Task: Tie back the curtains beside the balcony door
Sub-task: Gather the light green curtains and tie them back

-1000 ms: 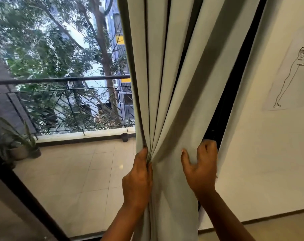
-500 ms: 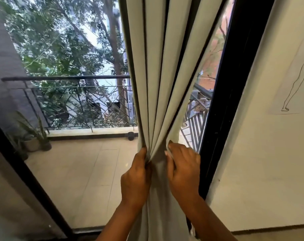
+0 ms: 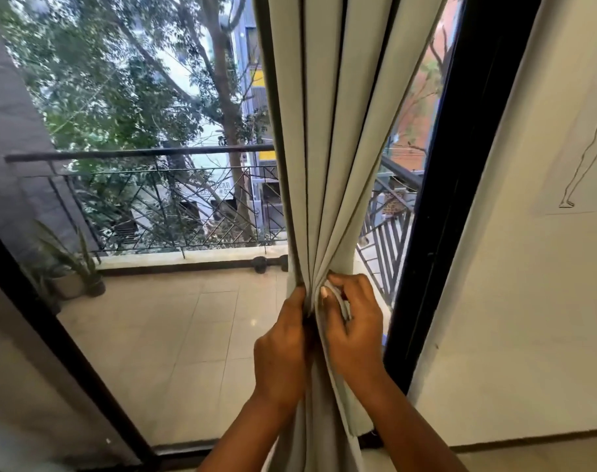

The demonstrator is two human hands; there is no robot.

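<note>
A pale grey-green curtain (image 3: 327,148) hangs in front of the balcony door glass, gathered into a narrow bunch of pleats at waist height. My left hand (image 3: 281,349) grips the bunch from its left side. My right hand (image 3: 353,330) grips it from the right, fingers curled around the folds, with a strip of pale fabric under the fingertips. The two hands are close together, almost touching. Below them the curtain falls loose to the floor. No separate tie-back band can be told apart from the curtain cloth.
The black door frame (image 3: 437,212) stands just right of the curtain, then a cream wall with a line drawing (image 3: 583,158). Through the glass lie a tiled balcony floor (image 3: 174,338), a metal railing (image 3: 154,155) and potted plants (image 3: 72,277) at the left.
My right hand has swept the curtain's right edge leftwards off the door frame and met the left hand, narrowing the bunch. Glass and railing now show on the curtain's right.
</note>
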